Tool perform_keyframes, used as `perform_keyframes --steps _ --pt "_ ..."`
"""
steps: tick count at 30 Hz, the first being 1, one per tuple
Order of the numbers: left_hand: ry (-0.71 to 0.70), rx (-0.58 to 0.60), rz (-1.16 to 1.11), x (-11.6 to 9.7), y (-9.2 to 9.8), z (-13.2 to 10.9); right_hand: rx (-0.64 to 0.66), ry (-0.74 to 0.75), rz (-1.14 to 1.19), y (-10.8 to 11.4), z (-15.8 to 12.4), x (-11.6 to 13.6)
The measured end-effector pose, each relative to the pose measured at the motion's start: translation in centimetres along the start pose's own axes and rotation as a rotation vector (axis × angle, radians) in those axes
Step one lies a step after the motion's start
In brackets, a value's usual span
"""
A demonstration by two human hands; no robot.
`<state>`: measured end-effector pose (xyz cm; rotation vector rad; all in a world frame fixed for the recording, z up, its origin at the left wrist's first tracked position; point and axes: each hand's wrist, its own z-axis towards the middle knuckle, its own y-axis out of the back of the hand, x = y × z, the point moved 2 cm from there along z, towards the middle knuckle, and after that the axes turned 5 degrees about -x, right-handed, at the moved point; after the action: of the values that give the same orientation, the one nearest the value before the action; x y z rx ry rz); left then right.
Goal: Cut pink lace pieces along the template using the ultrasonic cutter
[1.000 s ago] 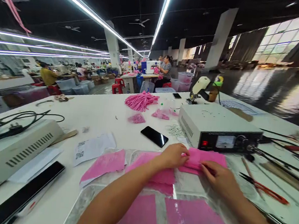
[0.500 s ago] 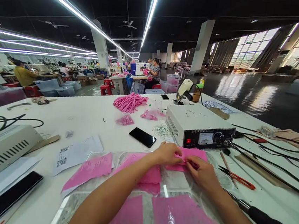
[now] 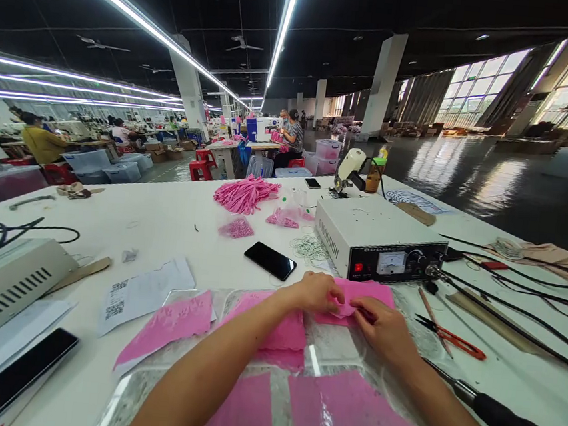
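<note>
A wide white worktable (image 3: pixel 173 219) stretches through a dim factory hall lit by long ceiling strip lights, with other people seated at distant tables. Just in front of a white box-shaped machine with a dial (image 3: pixel 379 242), the left hand (image 3: pixel 317 292) and right hand (image 3: pixel 382 324) pinch the small pink fabric piece (image 3: pixel 367 292) between closed fingertips, above a clear plastic sheet (image 3: pixel 324 347). A black phone (image 3: pixel 270 260) lies near the left hand, red-handled scissors (image 3: pixel 453 336) to the right. The pinched edge is hidden by the fingers; lower pink pieces are cut off.
</note>
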<state>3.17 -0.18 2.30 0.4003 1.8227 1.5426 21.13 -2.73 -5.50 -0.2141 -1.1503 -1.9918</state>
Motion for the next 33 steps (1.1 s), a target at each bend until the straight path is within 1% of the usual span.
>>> perform_keyframes --steps 5,10,19,24,29,33 --pt "-0.007 0.019 0.013 -0.1 -0.1 0.1 -0.001 -0.013 -0.007 0.0 0.0 0.1" --pt "0.003 0.009 0.018 0.0 -0.2 0.1 0.006 -0.021 -0.007 0.1 0.0 0.1" --pt "0.037 -0.057 -0.040 0.3 -0.3 0.2 0.046 -0.060 -0.015 0.3 0.2 1.1" --pt "0.046 -0.104 -0.037 0.3 -0.3 0.5 0.054 -0.090 -0.064 0.3 0.3 1.5" --pt "0.037 -0.171 -0.059 0.4 -0.3 0.5 0.026 -0.096 -0.138 -0.2 0.2 0.7" --pt "0.037 -0.251 -0.076 0.5 -0.4 0.6 -0.060 -0.106 -0.196 -0.3 0.3 -0.7"
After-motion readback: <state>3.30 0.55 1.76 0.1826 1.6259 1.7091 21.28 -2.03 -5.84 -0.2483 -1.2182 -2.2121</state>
